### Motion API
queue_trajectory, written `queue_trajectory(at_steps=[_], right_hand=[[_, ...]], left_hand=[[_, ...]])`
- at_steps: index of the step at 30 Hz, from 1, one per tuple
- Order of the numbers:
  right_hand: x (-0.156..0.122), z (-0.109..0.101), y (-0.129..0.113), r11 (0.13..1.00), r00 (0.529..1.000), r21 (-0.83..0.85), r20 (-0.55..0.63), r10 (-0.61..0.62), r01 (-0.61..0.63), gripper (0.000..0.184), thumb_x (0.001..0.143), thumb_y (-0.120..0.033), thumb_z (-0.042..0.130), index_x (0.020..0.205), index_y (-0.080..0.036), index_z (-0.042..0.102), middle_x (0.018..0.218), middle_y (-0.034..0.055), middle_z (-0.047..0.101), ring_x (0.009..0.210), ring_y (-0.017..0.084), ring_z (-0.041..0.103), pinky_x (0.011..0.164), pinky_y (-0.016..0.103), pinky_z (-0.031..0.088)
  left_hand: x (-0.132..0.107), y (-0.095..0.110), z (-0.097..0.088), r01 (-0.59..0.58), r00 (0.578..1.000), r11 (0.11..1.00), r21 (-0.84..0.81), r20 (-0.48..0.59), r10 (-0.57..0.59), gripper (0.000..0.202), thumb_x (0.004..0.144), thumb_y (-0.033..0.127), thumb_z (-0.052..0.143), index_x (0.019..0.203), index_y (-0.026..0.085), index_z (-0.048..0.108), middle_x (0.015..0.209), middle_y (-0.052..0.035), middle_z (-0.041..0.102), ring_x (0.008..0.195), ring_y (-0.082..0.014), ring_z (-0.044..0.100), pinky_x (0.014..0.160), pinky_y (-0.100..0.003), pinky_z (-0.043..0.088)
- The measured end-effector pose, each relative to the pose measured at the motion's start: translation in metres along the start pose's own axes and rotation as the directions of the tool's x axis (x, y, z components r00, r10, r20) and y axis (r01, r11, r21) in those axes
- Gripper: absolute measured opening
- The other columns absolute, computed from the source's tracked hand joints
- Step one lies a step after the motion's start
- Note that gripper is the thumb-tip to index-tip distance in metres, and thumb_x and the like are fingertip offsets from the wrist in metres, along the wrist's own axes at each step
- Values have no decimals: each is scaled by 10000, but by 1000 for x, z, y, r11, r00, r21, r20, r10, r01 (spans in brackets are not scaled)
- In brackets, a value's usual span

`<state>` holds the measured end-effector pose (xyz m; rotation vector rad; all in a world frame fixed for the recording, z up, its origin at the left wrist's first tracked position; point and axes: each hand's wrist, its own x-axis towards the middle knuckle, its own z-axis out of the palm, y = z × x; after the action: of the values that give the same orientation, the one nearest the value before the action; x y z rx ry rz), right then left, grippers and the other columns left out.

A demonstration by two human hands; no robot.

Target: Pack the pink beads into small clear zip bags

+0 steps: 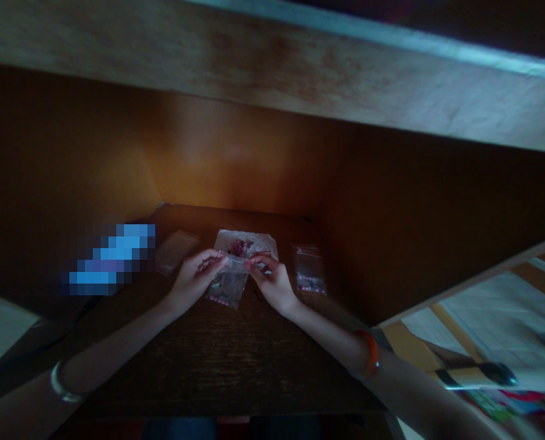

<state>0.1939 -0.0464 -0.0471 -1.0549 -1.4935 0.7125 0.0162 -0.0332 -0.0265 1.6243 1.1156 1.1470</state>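
A small clear zip bag (229, 284) with pinkish beads along its bottom hangs between my two hands. My left hand (202, 269) pinches the top edge of the bag at its left corner. At the other end of that edge, my right hand (268, 273) grips it between thumb and fingers. Just behind the bag lies a whitish sheet or packet (263, 242) bearing a heap of dark red beads (240, 246), partly covered by my fingers. Whether the bag's top is sealed, I cannot tell.
Another clear bag with pink beads (311, 269) lies to the right. Left of my hands are clear plastic bags (178, 249) and a blurred-out blue shape (116, 256). Wooden panels (235, 153) enclose the dark wooden surface (226, 360) at the back and sides, with a ledge (272, 73) above.
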Motion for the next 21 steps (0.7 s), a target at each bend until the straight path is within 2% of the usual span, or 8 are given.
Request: queue_trajectory(at_steps=[6,11,21], right_hand=[[0,1,3,999,1000,54,3,3,-3,74,769,-289,627,762,-221,656,799,18,617,806,158,587,755,319,489],[-2,2,1,997,999,78,34,-9,6,61,769,-266,626,759,-222,667,800,18,612,791,151,587,745,308,498],[-3,2,-2,993,998,112,51,-40,34,34,753,-243,634,750,-227,664,805,16,593,842,153,571,760,308,500]], left_hand=[[1,0,1,15,1000,1000,3,17,-15,212,748,367,602,804,165,633,770,-17,662,742,-169,625,681,-268,489],[-1,2,2,6,997,1000,28,81,-9,208,746,348,602,827,165,659,817,-32,691,792,-180,644,740,-284,502],[-1,0,2,-25,993,996,85,119,15,215,788,344,562,860,164,656,842,-45,691,798,-173,639,739,-283,498]])
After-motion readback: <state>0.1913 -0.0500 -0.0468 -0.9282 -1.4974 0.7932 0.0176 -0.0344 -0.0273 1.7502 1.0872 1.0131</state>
